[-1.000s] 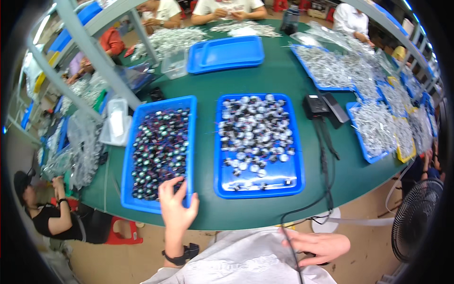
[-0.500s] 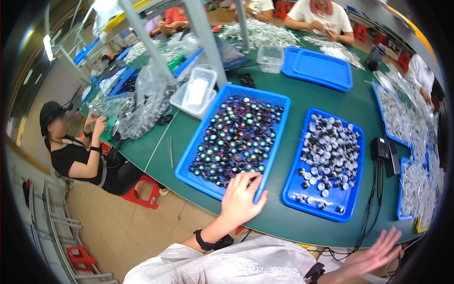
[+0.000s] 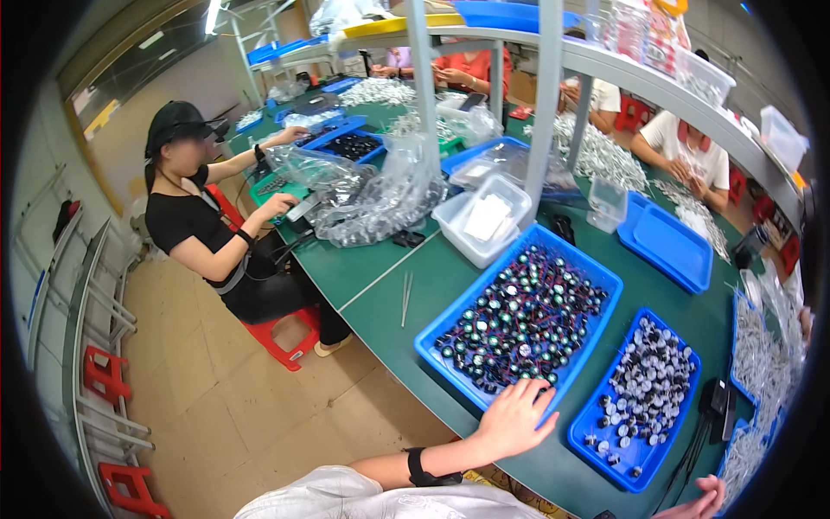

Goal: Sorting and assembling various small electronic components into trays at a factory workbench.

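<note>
My left hand [image 3: 517, 419] lies over the near right corner of a large blue tray [image 3: 437, 346], fingers spread and touching the rim and nearest parts; nothing shows in its grip. The tray is heaped with small dark round parts [image 3: 527, 311] with shiny greenish faces and red and dark wires. To its right stands a smaller blue tray [image 3: 596, 463] of black round parts with whitish tops [image 3: 653, 376]. My right hand [image 3: 705, 500] hangs at the lower right beyond the table edge, partly cut off by the picture, its visible fingers apart and seemingly holding nothing.
A pair of tweezers [image 3: 406, 298] and clear plastic boxes [image 3: 484, 216] lie left of the large tray. Shelf posts [image 3: 543, 112] rise behind. Black cables [image 3: 696, 454] run down at right. A co-worker in black [image 3: 194, 208] sits left; others sit across the table [image 3: 389, 333].
The view has swung left, so the trays appear farther right and lower. My left hand stays at the tray corner. My right hand is now more cut off. The left co-worker has stretched an arm forward.
</note>
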Demonstrator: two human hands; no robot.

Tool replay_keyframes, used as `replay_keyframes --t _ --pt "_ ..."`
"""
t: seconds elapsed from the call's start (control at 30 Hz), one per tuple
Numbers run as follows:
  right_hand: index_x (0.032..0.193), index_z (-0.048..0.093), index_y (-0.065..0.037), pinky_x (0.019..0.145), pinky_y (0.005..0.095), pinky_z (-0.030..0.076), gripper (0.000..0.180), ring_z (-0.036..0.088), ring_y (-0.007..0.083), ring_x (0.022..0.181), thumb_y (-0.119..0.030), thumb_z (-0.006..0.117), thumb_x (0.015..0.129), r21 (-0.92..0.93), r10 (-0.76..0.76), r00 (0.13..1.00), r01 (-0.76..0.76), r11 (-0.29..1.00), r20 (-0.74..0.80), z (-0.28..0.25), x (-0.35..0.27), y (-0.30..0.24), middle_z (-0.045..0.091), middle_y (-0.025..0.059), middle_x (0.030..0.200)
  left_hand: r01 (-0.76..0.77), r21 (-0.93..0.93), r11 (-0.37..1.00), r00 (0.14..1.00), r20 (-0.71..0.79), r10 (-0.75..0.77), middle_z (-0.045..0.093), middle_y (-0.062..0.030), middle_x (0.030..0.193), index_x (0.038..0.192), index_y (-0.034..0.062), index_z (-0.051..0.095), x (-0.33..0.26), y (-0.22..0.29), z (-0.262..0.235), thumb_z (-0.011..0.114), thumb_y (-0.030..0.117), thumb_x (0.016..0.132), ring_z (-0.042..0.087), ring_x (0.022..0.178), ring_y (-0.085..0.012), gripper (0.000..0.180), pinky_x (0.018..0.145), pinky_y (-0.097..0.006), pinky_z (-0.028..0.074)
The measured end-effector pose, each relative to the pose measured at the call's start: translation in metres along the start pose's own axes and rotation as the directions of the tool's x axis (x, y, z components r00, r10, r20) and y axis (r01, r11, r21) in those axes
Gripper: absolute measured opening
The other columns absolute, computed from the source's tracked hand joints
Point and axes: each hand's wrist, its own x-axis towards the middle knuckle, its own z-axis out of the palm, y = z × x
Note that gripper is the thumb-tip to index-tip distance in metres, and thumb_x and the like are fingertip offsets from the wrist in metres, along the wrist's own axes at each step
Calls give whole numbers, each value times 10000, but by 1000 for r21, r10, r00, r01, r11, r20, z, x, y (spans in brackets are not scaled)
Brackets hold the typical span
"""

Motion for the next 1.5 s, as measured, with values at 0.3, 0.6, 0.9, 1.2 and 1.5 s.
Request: replay_keyframes --t 0.3,0.6,0.9,1.2,1.5 --pt "959 599 16 737 297 463 132 593 214 812 21 570 831 -105 172 243 -264 959 955 48 -71 -46 617 120 892 -142 -428 893 987 -132 93 416 -161 1303 1243 -3 473 -5 -17 -63 603 158 840 504 1126 -305 453 937 -379 429" --pt "1151 530 -21 957 449 339 465 431 383 1121 -153 708 743 -114 126 128 -97 989 984 29 -146 -25 483 185 1198 316 133 939 861 -457 -225 584 -114 849 1353 67 368 106 -319 -325 609 136 756 547 677 -208 648 661 -332 477" --pt "1099 553 -38 955 461 342 493 440 371 1126 -203 761 683 -27 38 123 -90 996 992 24 -147 -11 497 161 1199 788 452 419 584 -333 -740 624 -190 1059 1430 307 204 108 -441 -395 556 159 777 618 989 -306 757 788 -431 523" --pt "1073 571 -35 951 452 348 407 454 358 1119 -158 724 717 -97 110 143 -96 991 984 24 -143 -7 514 155 1178 792 455 408 572 -317 -757 549 -218 1208 1453 299 116 172 -410 -332 485 93 773 608 978 -360 801 711 -430 550" --pt "1053 582 -25 955 437 344 288 468 347 1125 -78 643 776 -55 78 142 -160 986 987 23 -144 -8 539 152 1175 544 432 719 806 -506 -306 547 -187 597 1463 251 95 84 -409 -301 516 49 763 551 539 -345 841 538 -417 448"
